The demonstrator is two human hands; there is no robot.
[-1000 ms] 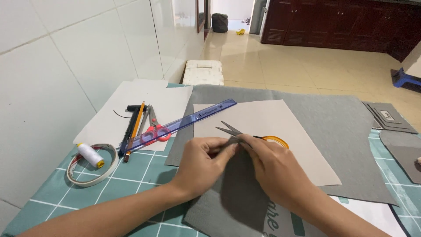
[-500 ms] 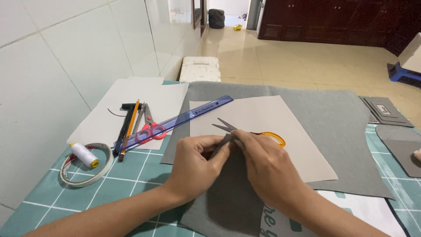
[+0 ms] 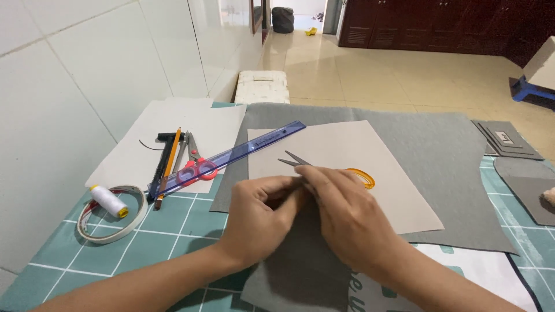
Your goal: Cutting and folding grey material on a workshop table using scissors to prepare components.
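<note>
Scissors (image 3: 324,167) with an orange handle, at the middle of the table over the near edge of a beige card (image 3: 358,173), blades parted slightly and pointing away to the left. Gripped in the right hand (image 3: 347,214), fingers curled shut about the handle, most of it hidden. Left hand (image 3: 263,211) just beside, touching the right, fingers bent onto a grey felt piece (image 3: 300,266) below the blades; whether pinching it or only pressing, cannot tell.

Likely trouble: left fingertips very near the blades, so a nick if the cut runs on quickly. Felt soft and loose, apt to bunch or slide, giving a crooked edge. Cutting line hidden under both hands, easy to wander off it or snip the card beneath.

Further out: large grey felt sheet (image 3: 451,156) under the card; blue ruler (image 3: 231,156), red scissors (image 3: 193,167), pencil (image 3: 169,164) on white paper (image 3: 219,124) to the left; thread spool (image 3: 108,200) and tape measure (image 3: 115,231) nearer the wall.
</note>
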